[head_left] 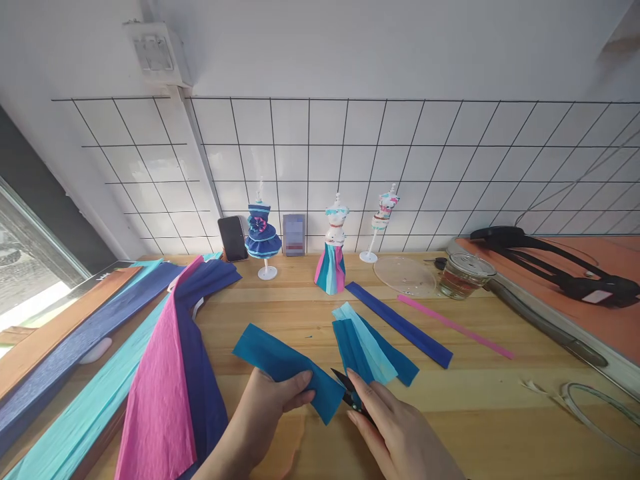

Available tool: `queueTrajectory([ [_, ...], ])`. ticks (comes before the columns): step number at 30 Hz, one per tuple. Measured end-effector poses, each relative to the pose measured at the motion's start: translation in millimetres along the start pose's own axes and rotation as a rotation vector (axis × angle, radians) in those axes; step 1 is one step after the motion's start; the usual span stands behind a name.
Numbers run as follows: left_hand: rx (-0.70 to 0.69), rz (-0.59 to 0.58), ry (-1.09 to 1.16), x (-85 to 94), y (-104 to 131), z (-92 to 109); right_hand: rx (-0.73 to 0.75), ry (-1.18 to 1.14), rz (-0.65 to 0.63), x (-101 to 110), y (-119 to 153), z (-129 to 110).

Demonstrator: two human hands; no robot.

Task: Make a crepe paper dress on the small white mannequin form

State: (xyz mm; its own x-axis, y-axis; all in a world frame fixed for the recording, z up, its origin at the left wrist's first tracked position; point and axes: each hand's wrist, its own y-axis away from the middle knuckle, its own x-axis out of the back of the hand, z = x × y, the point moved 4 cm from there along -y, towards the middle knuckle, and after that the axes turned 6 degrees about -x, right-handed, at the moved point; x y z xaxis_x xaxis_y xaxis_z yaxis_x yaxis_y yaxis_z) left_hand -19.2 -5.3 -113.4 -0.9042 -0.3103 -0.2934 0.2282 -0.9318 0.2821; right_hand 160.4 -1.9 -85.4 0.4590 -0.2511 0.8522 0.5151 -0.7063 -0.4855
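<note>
My left hand (273,407) pinches a teal crepe paper strip (270,350) between thumb and fingers, its free end pointing to the upper left. My right hand (393,430) is closed on dark-bladed scissors (353,396), whose tips meet the strip's right end. Just beyond lie several cut paper pieces, among them a light blue one (370,350) and a teal one (350,340). A mini dress form (336,233) with a pink, teal and white paper skirt (330,268) stands behind them. The scissors' handles are mostly hidden by my right hand.
Long paper sheets, including a pink one (160,387), cover the left side. A blue strip (400,323) and a thin pink strip (455,327) lie to the right. Farther back are a blue-dressed form (261,233), another form (383,217), a phone (233,238) and a glass jar (465,275).
</note>
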Motion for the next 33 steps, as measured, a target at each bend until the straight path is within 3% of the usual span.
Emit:
queueTrajectory([
  [23,0.020,-0.025,-0.013,-2.1,1,1,-0.003,-0.020,-0.127,-9,11,6],
  [33,0.022,-0.053,-0.038,-2.4,2,-1,-0.025,-0.036,-0.065,0,5,1],
])
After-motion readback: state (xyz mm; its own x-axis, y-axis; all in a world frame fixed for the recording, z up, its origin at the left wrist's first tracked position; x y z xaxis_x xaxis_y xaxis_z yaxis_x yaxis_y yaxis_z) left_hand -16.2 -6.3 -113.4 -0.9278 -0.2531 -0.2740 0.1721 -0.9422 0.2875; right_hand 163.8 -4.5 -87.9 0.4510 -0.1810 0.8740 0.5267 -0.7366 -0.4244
